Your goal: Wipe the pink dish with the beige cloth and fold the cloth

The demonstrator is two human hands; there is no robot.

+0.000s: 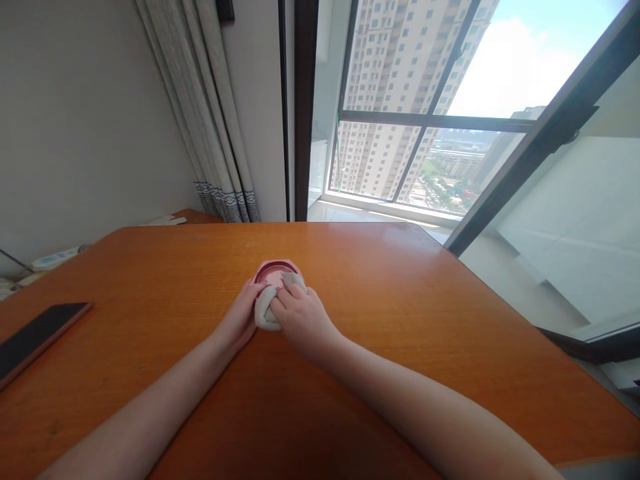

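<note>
A small pink dish (274,268) with a raised rim is at the middle of the wooden table. My left hand (243,311) grips its left side, thumb at the rim. A light grey cloth (267,316) is bunched in my right hand (303,316), whose fingers press it into the dish. Part of the cloth hangs over the dish's near edge and hides it. Whether the dish rests on the tabletop or is raised slightly, I cannot tell.
On the left of the wooden table (380,287) lies a dark flat slab with a reddish edge (43,337). A white power strip (57,259) sits beyond the left edge. Behind are a grey curtain (200,107) and a dark-framed glass door (303,120).
</note>
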